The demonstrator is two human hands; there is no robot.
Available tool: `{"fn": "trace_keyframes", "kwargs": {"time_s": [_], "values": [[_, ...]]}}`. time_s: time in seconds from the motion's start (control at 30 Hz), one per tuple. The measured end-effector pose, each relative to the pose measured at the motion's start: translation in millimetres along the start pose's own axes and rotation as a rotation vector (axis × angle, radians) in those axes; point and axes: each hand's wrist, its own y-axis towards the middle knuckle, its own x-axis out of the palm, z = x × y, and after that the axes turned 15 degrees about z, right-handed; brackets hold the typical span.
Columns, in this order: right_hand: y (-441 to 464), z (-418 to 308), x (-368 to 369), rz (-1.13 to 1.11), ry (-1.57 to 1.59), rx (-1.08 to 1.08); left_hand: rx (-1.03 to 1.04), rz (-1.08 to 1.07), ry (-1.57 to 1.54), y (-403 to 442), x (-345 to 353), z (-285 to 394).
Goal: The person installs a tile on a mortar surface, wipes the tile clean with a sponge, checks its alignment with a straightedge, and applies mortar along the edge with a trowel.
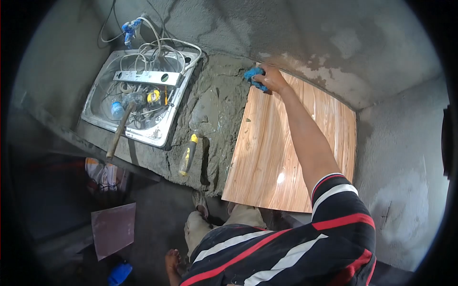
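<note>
Reaching out between twelve and one o'clock with the right grip (272, 80), closed firmly on a bunched blue sponge (254, 78). Holding that sponge at the far left corner of a glossy wood-patterned panel (291, 143), right by the edge of the rough grey mortar (210, 102) — against the surface or just above it, cannot tell which. Has the left grip (172, 260) low at seven o'clock, near the trousers (198, 231); cannot tell how far open, nor whether anything sits in it.

Can see the panel lying around three o'clock on the counter (145, 159), with a few dark specks near its left side. Looking to half past eight, can find a yellow-and-black handle (189, 155) resting on the mortar. Turning to ten o'clock, can see a metal sink (160, 136) with a spirit level (143, 77) lying across it — can spot dark lettering there, too small to read. Can also see a yellow tape measure (153, 96) in the sink, with a face too small to read, and a hammer (121, 131) with its handle out over the near rim.

Lower down, can make out an orange-and-white bag (109, 176) at half past eight and a reddish-brown tile (114, 231) near eight.
</note>
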Motion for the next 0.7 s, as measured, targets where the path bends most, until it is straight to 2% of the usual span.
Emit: {"fn": "trace_keyframes", "kwargs": {"time_s": [0.1,0.13,0.2,0.3,0.33,0.4,0.47,0.53,0.6,0.7], "values": [[-27,-9,-2,-0.116,0.047,0.029,-0.039,-0.026,-0.023,3,4,-1],[-34,-6,0,-0.12,0.043,0.031,-0.014,-0.011,-0.004,7,8,-4],[-51,-2,5,-0.1,0.02,-0.101,0.002,0.008,0.014,14,11,-12],[-93,-20,-1,-0.143,0.03,-0.065,-0.019,0.015,0.002,23,12,-15],[-107,-23,-1,-0.156,0.011,-0.084,0.042,-0.012,0.029,25,11,-8],[-136,-30,-2,-0.193,0.011,-0.115,0.106,-0.044,0.073,37,9,11],[-166,-36,-3,-0.214,-0.003,-0.144,0.192,-0.007,0.265,60,11,36],[-204,-45,-1,-0.316,0.038,-0.087,0.263,-0.042,0.292,87,8,65],[-247,-56,3,-0.283,0.058,-0.136,0.35,-0.087,0.32,107,3,101],[-314,-92,4,-0.312,0.127,0.035,0.405,-0.183,0.319,130,-15,151]]}}
